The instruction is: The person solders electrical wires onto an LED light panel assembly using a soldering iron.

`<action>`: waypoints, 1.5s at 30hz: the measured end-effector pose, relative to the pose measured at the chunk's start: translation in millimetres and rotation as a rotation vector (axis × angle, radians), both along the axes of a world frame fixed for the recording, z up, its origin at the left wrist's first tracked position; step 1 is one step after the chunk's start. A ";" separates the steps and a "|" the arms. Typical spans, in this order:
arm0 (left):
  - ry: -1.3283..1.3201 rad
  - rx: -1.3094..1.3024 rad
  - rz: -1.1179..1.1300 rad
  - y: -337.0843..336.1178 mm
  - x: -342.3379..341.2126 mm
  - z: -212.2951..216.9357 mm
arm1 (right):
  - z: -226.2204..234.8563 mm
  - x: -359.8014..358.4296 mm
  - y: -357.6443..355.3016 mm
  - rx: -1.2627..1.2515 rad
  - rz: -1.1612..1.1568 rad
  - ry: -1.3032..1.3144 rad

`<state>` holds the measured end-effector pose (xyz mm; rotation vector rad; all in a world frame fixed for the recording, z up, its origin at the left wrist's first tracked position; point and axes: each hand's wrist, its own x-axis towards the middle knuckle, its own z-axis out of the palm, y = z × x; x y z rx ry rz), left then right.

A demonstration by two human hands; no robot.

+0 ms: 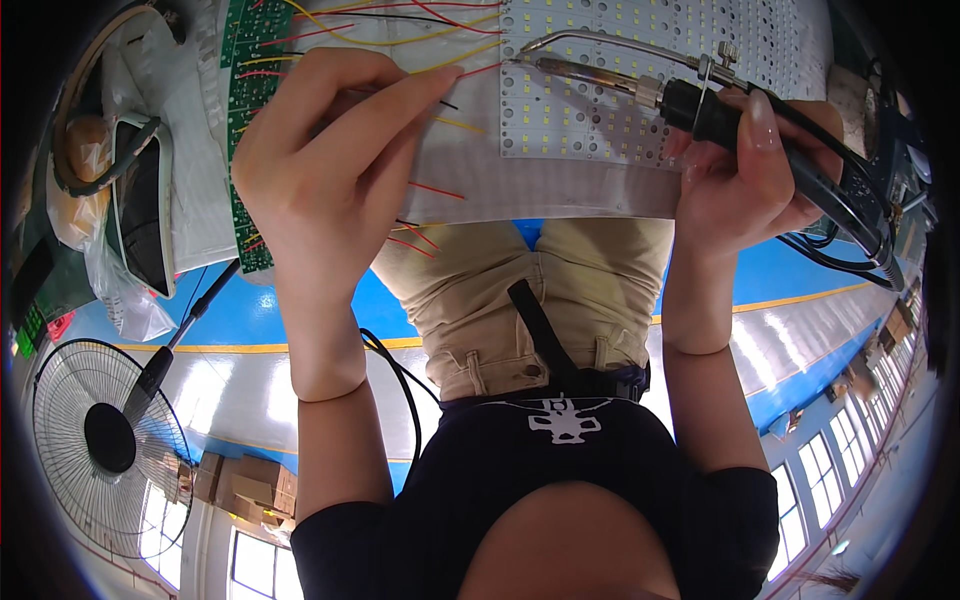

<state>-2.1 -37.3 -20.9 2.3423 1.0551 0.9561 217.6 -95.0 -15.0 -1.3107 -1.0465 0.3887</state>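
Note:
My left hand [320, 160] is closed in a pinch on a thin red wire [482, 70], whose end reaches the left edge of a white LED board [590, 135]. In my right hand [735, 195] is a soldering iron [705, 112], its tip pointing left over the board, close to that wire end. A thin metal tube [610, 42] clamped to the iron curves along above it toward the tip. Left of the board stand green circuit boards [248, 215] in a strip, partly hidden by my left hand. Red, yellow and black wires run from them; several have loose ends.
At the left lie a dark rectangular thing with a pale rim [145, 205] and a clear plastic bag [125, 290]. A black cable [835, 255] hangs at the table's right side. A fan [110, 437] stands at lower left, near cardboard boxes [262, 488].

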 end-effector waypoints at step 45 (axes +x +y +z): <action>-0.012 0.009 -0.002 0.6 -0.3 -1.7 | 2.2 -3.1 -1.6 -0.077 -0.072 0.072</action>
